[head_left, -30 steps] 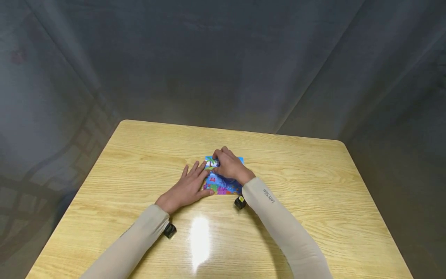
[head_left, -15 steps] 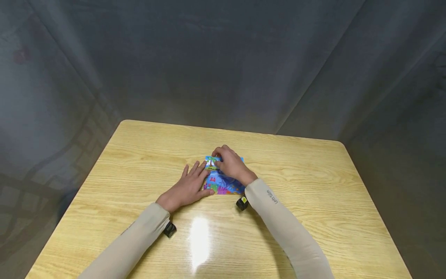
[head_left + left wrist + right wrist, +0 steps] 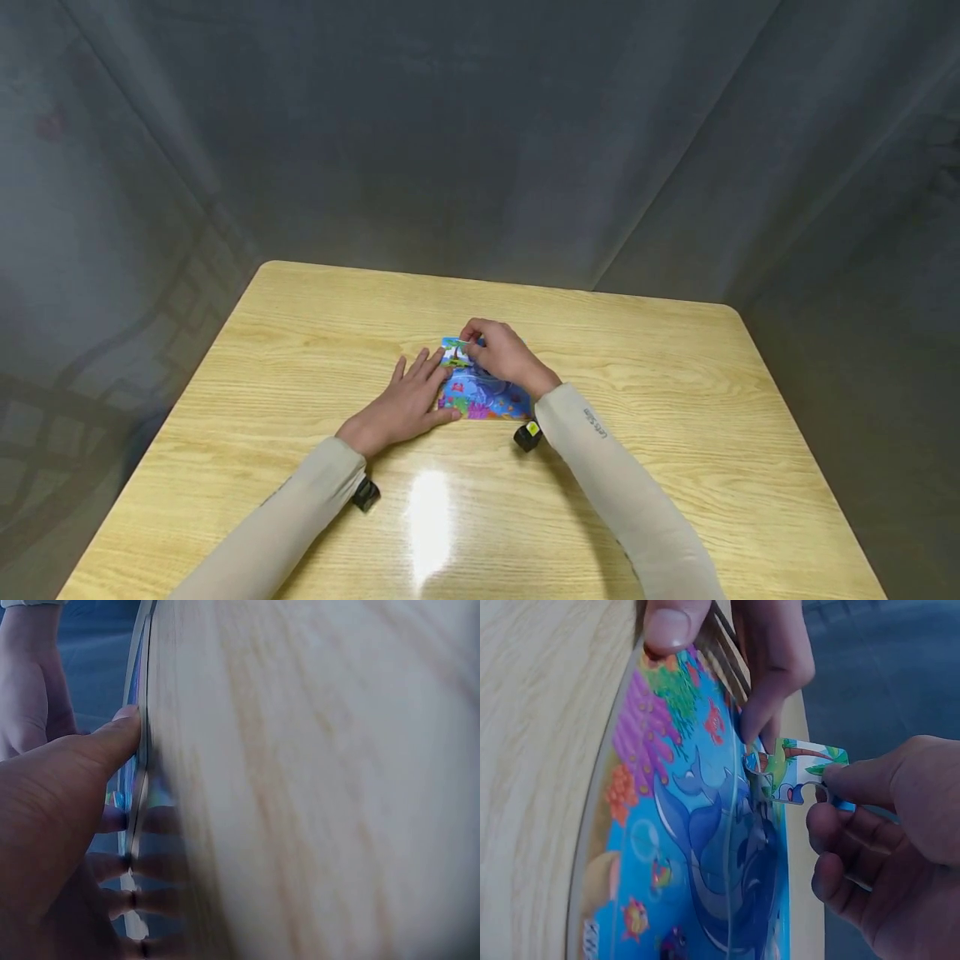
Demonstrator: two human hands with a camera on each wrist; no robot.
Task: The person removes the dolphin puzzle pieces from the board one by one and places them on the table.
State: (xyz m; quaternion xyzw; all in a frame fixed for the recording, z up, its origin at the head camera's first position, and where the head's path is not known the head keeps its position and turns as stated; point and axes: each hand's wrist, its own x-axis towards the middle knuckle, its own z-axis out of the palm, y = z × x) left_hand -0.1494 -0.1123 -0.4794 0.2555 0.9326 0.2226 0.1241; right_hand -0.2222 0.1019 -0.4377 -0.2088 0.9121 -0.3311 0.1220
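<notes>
A jigsaw puzzle (image 3: pixel 487 398) with a blue undersea picture of dolphins, coral and small fish lies flat on the table. My right hand (image 3: pixel 506 354) pinches a puzzle piece (image 3: pixel 799 769) with a palm tree on it, between thumb and fingers. In the right wrist view the piece stands tilted up out of the picture's far left corner, one end low against the board. My left hand (image 3: pixel 405 404) rests along the puzzle's left side, fingers spread, with its thumb (image 3: pixel 120 739) on the near edge. The fingertips touch the board beside the tilted piece.
The wooden table (image 3: pixel 660 400) extends on all sides of the puzzle. A dark grey curtain (image 3: pixel 480 150) hangs behind and beside it. Small black cameras (image 3: pixel 528 435) sit at both wrists, and glare lies on the tabletop near the front.
My right hand has shifted slightly to the right, and the palm-tree piece has tipped up out of the flat picture. The left hand has stayed in place.
</notes>
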